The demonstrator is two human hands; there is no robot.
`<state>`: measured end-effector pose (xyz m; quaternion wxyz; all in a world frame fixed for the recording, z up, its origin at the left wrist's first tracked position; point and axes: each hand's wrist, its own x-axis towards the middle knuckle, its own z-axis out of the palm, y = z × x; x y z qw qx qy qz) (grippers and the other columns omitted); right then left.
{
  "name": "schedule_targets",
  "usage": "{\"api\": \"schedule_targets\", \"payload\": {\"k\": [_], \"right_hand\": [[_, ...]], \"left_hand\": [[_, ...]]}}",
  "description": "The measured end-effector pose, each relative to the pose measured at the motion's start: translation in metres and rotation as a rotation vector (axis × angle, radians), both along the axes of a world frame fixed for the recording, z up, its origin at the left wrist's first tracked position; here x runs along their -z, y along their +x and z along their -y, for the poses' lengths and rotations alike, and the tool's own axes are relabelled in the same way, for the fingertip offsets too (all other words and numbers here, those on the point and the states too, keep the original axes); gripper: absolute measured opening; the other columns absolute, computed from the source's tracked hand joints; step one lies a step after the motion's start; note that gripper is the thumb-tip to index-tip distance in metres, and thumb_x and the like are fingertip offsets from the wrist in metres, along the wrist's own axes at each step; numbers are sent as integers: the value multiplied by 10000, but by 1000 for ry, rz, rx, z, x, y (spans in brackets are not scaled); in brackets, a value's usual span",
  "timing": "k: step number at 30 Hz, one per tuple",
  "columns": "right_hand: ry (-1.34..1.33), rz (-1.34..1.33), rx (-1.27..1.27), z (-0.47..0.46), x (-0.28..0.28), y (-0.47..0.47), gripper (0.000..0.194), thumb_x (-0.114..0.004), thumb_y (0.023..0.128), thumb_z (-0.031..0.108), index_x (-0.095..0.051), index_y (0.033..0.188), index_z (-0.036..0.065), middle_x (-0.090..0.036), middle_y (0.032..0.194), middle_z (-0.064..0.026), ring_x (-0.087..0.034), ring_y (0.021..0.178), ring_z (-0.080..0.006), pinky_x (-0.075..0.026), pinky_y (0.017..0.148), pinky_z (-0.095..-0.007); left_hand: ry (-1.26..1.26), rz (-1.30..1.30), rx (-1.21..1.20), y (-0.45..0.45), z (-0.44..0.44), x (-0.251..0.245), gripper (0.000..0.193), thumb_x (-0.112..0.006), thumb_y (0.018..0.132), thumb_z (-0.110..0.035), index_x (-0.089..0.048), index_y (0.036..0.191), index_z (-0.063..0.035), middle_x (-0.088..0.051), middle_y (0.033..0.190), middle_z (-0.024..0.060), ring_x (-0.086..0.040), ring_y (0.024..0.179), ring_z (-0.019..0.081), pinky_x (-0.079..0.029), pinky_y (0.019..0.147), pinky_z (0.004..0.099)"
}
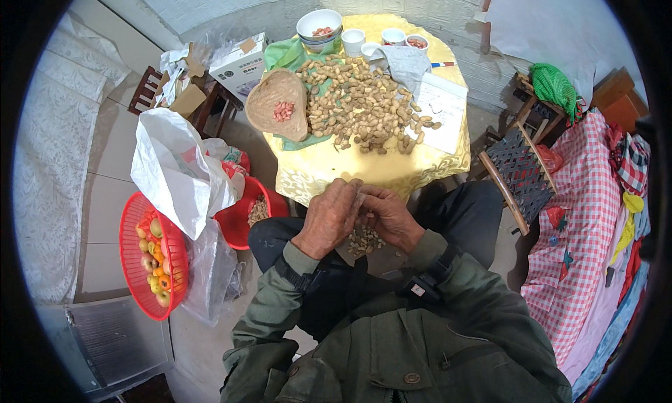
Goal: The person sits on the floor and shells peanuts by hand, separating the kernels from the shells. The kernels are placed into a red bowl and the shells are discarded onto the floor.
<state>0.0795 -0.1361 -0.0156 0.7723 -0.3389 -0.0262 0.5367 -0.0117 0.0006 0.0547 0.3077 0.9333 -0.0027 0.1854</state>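
Note:
My left hand (pixel 332 219) and my right hand (pixel 391 216) meet over my lap at the table's near edge, fingertips together. Whatever may be between the fingers is too small and covered to make out. Broken peanut shells (pixel 365 241) lie below them, between my knees. On the table, beyond the hands, spreads a large heap of unshelled peanuts (pixel 367 103). To its left, a shallow brown heart-shaped tray (pixel 262 96) holds a small pile of shelled pink peanut kernels (pixel 283 111).
A yellow tablecloth (pixel 336 172) covers the table. Stacked bowls (pixel 318 22), white cups (pixel 353 41), a grey cloth (pixel 403 64) and a notebook (pixel 443 111) stand around the heap. Left are a red bucket (pixel 231 227) with shells and a red fruit basket (pixel 128 256). A folding stool (pixel 517 172) is at right.

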Motion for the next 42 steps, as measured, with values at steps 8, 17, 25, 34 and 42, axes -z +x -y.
{"api": "schedule_targets", "payload": {"k": [8, 17, 25, 34, 42], "right_hand": [[44, 61, -38, 0, 2, -1, 192, -568, 1010, 123, -665, 1115, -6, -689, 919, -56, -656, 721, -103, -551, 621, -250], [-16, 41, -38, 2, -6, -4, 157, -546, 1021, 104, -675, 1079, 37, -684, 906, -35, -626, 723, -90, -522, 637, -236], [-180, -45, -108, 20, 4, 6, 209, -516, 1000, 81, -643, 1147, 5, -685, 926, -84, -641, 723, -148, -527, 618, -283], [-288, -26, 74, 48, 0, 35, 225, -577, 998, 166, -644, 1124, -9, -486, 723, 23, -441, 570, -89, -379, 508, -244], [-320, -10, 101, 52, 5, 42, 178, -598, 1003, 188, -642, 1008, 15, -415, 659, 58, -374, 510, -62, -326, 448, -234]], "left_hand": [[1, -28, 2, -2, 0, -3, 318, -655, 896, -4, -575, 1203, 4, -565, 934, 187, -639, 796, 386, -512, 647, 435], [-16, -46, 5, -4, 0, -5, 323, -636, 875, 11, -578, 1193, 0, -580, 963, 195, -640, 827, 409, -522, 672, 455], [22, -273, 24, -11, -9, 5, 318, -636, 837, 0, -601, 1153, -10, -604, 984, 198, -637, 878, 425, -525, 731, 466], [-100, -159, -184, 6, -21, 37, 239, -648, 862, -29, -631, 1098, 6, -639, 940, 227, -654, 875, 417, -523, 757, 443], [70, -3, -364, 63, -55, 72, 177, -611, 877, -74, -629, 1027, 18, -634, 898, 248, -643, 815, 437, -516, 693, 506]]}}
